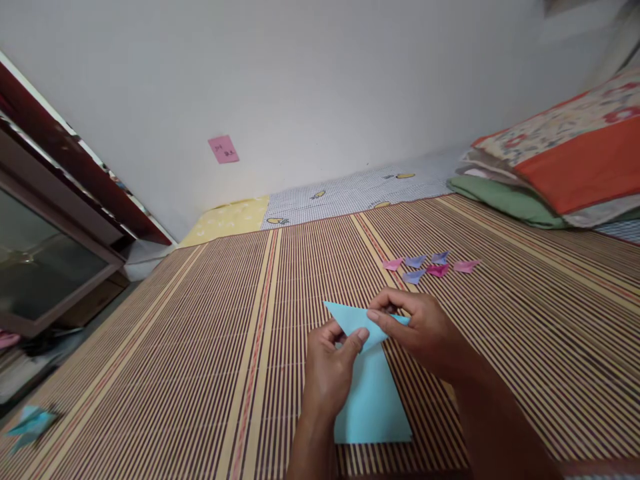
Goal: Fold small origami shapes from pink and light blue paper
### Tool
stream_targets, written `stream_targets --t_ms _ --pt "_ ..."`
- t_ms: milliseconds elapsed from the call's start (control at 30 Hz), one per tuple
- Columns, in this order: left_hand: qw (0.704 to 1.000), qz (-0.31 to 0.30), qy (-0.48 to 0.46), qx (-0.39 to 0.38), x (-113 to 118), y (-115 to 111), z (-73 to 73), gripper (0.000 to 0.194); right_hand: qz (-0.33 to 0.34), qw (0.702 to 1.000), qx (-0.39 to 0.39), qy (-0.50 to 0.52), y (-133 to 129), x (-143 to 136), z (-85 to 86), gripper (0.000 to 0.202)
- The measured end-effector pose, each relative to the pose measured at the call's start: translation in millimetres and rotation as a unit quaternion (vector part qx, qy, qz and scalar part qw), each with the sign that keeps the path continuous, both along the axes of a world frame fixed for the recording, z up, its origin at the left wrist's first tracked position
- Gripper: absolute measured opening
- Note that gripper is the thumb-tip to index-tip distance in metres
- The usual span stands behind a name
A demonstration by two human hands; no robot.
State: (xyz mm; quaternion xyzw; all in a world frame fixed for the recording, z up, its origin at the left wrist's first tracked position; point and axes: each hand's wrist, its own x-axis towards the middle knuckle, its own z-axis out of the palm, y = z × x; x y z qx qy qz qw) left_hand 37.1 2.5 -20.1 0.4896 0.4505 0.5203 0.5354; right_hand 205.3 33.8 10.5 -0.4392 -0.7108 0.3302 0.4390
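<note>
A light blue sheet of paper folded into a triangle (353, 317) is held up between both hands, its long edge on top and one point toward the left. My left hand (330, 367) pinches its lower left side, thumb in front and fingers behind. With thumb and fingers, my right hand (413, 323) grips the right part near the top edge. Beneath them, more light blue paper (375, 407) lies flat on the striped bamboo mat (210, 347); my left hand and wrist cover part of it.
Several small folded paper pieces, pink and purple (415, 261), sit on the mat beyond my right hand. A folded blue paper piece (33, 423) lies at the far left. Folded bedding (540, 187) is stacked at the right, against a white wall (320, 80) bearing a pink note (223, 149).
</note>
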Motion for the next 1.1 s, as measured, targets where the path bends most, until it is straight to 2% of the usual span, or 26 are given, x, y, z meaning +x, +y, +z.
stream_targets --t_ms 200,333,433,500,600,667,900,1100 --pt "1.0 0.005 0.029 -0.002 -0.3 -0.6 4.0 0.018 -0.007 1.0 -0.01 -0.003 1.3 -1.3 -4.4 0.016" --pt "1.0 0.013 -0.01 -0.016 -2.3 1.0 3.5 0.017 0.004 0.996 -0.05 0.07 5.4 -2.3 -9.3 0.011" --pt "0.995 0.063 -0.072 -0.02 -3.2 3.6 2.0 0.017 0.005 0.974 -0.11 0.196 8.9 -5.7 -13.8 0.021" --pt "0.989 0.087 -0.115 -0.024 -3.4 4.9 1.7 0.021 0.038 0.952 -0.151 0.262 10.0 -9.9 -17.3 0.025" --pt "0.982 0.088 -0.167 -0.032 -3.0 5.2 2.2 0.025 0.093 0.925 -0.21 0.304 9.0 -18.6 -22.2 0.028" --pt "0.98 0.08 -0.181 -0.035 -2.6 4.5 2.3 0.026 0.098 0.922 -0.228 0.297 7.6 -24.0 -24.4 0.029" --pt "0.983 0.058 -0.176 -0.013 -1.9 3.1 2.8 0.021 0.068 0.933 -0.203 0.29 4.9 -28.0 -21.4 0.025" --pt "0.986 0.053 -0.158 -0.011 -1.6 3.0 4.1 0.028 0.079 0.933 -0.188 0.297 4.4 -24.6 -16.8 0.026"
